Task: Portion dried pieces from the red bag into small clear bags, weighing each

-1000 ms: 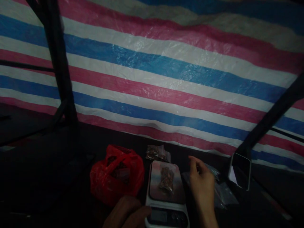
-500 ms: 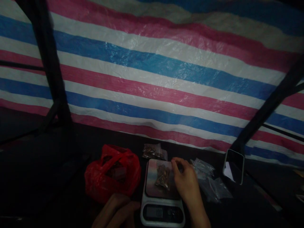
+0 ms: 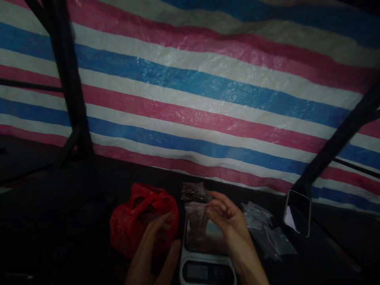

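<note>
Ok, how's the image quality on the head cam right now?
Head view: the lower half is dim, so the hands and scale are underexposed; the striped tarp is brighter with mild sheen; the small bag in the right hand looks soft.

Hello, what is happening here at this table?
A person holds a small clear bag of brownish pieces up over a kitchen scale with the right hand. The left hand is raised beside a red plastic bag. Another filled bag lies behind the scale; empty clear bags and a phone sit to the right.
</note>
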The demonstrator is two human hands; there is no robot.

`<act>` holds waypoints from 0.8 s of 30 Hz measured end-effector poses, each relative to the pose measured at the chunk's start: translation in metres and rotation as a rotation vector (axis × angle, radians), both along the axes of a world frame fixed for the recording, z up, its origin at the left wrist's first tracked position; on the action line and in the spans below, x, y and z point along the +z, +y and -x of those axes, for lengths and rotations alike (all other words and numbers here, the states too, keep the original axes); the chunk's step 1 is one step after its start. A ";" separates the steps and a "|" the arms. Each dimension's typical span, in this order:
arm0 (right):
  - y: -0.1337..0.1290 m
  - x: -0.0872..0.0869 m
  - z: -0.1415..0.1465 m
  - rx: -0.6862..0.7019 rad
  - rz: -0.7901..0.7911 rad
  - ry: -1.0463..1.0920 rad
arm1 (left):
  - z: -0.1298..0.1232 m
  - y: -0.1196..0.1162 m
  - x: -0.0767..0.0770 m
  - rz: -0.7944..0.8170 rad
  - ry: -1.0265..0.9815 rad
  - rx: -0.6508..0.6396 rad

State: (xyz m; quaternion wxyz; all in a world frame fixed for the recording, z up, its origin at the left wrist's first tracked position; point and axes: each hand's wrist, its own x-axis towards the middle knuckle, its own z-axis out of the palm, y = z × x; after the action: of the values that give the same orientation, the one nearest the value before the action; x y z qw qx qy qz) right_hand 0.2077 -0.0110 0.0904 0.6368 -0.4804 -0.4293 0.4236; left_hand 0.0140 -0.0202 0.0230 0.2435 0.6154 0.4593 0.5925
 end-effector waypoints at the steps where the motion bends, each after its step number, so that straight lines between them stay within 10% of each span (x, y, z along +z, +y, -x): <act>1: -0.001 0.002 0.007 0.057 -0.009 0.036 | 0.000 0.002 0.002 0.093 -0.062 -0.050; 13: 0.008 0.002 0.038 0.166 -0.041 -0.113 | 0.008 0.017 0.019 0.419 -0.473 -0.443; 24: -0.006 0.025 0.037 0.081 -0.027 -0.234 | 0.010 0.016 0.034 0.350 -0.485 -0.358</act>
State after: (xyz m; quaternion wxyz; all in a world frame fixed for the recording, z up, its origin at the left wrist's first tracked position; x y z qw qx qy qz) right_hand 0.1709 -0.0168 0.1149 0.5713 -0.5002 -0.5251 0.3842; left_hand 0.0035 -0.0045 0.0571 0.5474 0.4764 0.3678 0.5815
